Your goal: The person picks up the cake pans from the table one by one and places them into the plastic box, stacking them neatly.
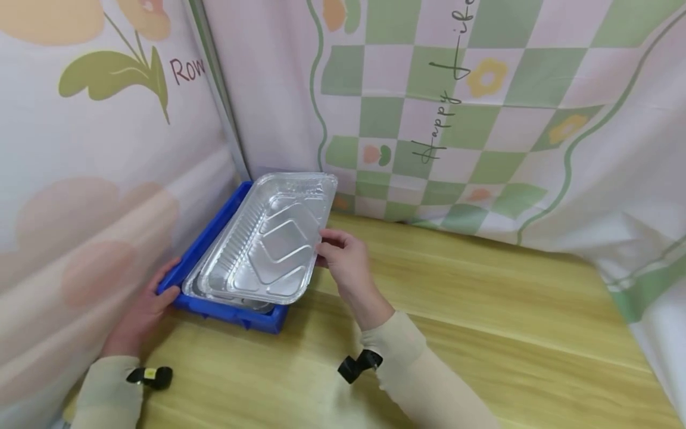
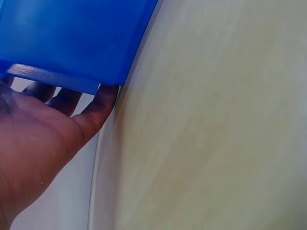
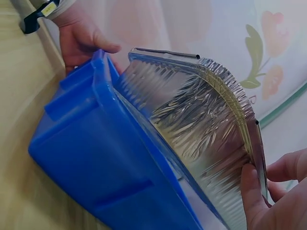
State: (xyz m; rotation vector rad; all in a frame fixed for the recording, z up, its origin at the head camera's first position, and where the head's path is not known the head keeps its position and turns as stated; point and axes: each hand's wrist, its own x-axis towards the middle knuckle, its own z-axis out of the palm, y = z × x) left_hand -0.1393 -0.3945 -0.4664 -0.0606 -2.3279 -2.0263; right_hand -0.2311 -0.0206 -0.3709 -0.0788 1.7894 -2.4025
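A blue plastic bin (image 1: 230, 311) stands on the table at the left. My left hand (image 1: 140, 313) grips its near left corner, with the thumb at the front. In the left wrist view, the fingers (image 2: 103, 103) curl under the bin's ledge. A shallow rectangular aluminium foil tray (image 1: 284, 241) is tilted over the bin, its right side raised beyond the bin's edge. My right hand (image 1: 348, 262) pinches that right rim between thumb and fingers. Beneath it, more foil (image 1: 192, 286) shows inside the bin; how many trays lie there is hidden.
A wood-grain table (image 1: 482, 333) extends to the right and front. Printed cloth hangs along the left side (image 1: 96, 179) and the back (image 1: 429, 119), close to the bin. A metal pole (image 1: 220, 83) stands in the back left corner.
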